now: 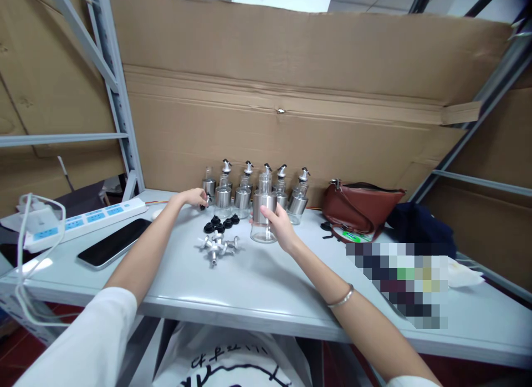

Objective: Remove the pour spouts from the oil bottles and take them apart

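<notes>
My right hand [283, 227] is wrapped round a glass oil bottle [262, 232] with a steel sleeve, upright at the front of the bottle group. A spout shows above its neck; I cannot tell whether it belongs to this bottle or one behind. Farther left, my left hand [193, 198] is closed in a pinch beside a bottle without a spout [208, 183]; a small dark piece shows at the fingertips, too small to name. Between the hands lie several black caps [219, 225] and, nearer me, a cluster of silver pourer spouts [216, 246].
More steel-sleeved bottles [297, 201], some with spouts, stand along the cardboard wall [291, 137]. At left are a phone [114, 243] and a white power strip [87, 223] with a looped cable. A brown bag [359, 209] and dark cloth [424, 229] occupy the right.
</notes>
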